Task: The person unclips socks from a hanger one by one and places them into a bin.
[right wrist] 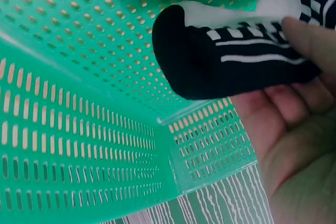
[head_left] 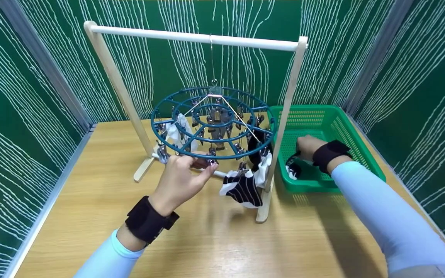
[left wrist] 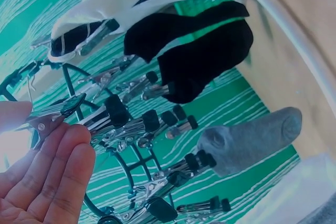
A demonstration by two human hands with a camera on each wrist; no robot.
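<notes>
My left hand (head_left: 180,179) is raised to the front rim of a round blue-green drying hanger (head_left: 184,151). Between thumb and fingers it pinches a metal clip (left wrist: 47,120), whose dark-tipped jaws hold no cloth in the left wrist view. Over at the right, my right hand (head_left: 308,147) reaches into a green plastic basket (head_left: 315,187). It grips a black and white sock (right wrist: 231,56) with a checked pattern and white stripes, thumb on top and fingers beneath. A striped black and white sock (head_left: 245,189) hangs from the hanger's front right.
The hanger hooks onto the white bar (head_left: 157,34) of a wooden stand, whose right post (head_left: 287,96) rises between hanger and basket. Black socks (left wrist: 210,51), a grey sock (left wrist: 252,140) and white cloth (head_left: 180,129) hang among several clips. Patterned green panels surround the table (head_left: 102,216).
</notes>
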